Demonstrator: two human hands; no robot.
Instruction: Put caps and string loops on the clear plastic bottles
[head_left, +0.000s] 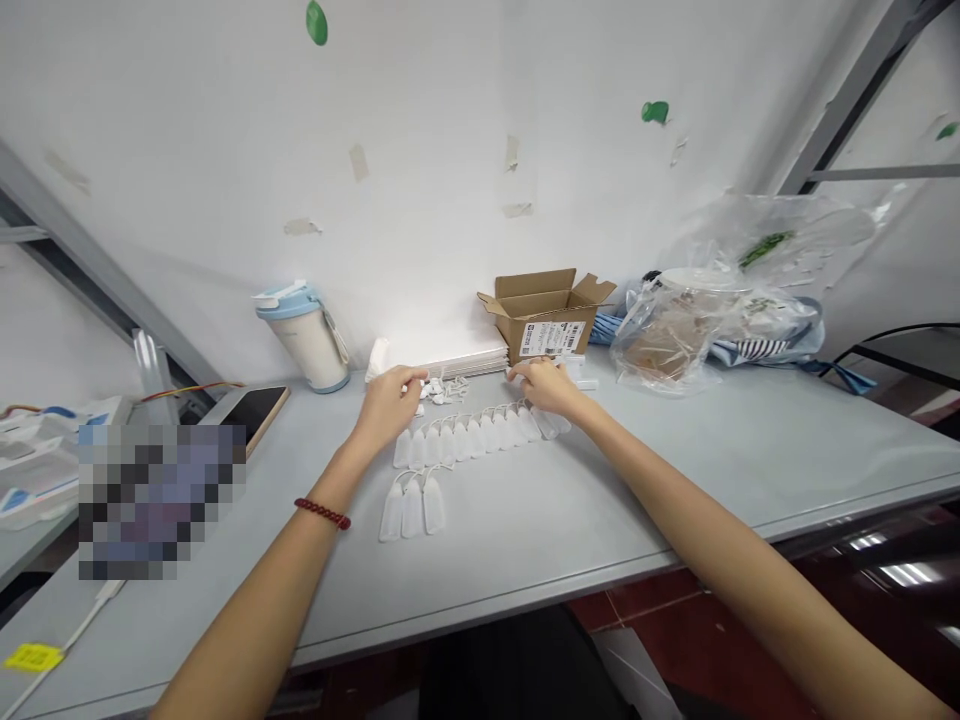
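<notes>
My left hand (pixel 388 402) hovers beside a small heap of white pieces with short cords (pixel 444 389), its index finger stretched toward the right and the other fingers partly hidden. A dark red bead bracelet (pixel 322 514) circles that wrist. My right hand (pixel 546 386) is over the right end of a row of translucent white tags with loops (pixel 472 438). Its fingers are bent together, and anything between them is too small to make out. Nearer the front edge lie three more such tags (pixel 412 508), side by side, with their loops pointing away from me.
An open cardboard box (pixel 551 315) stands against the wall, beside a flat white stack (pixel 472 358). At left are a lidded cup (pixel 307 340), a phone (pixel 255 412) and a blurred-out patch. Clear plastic bags (pixel 667 340) and blue cloth (pixel 772 345) lie at right on the grey table (pixel 540 530).
</notes>
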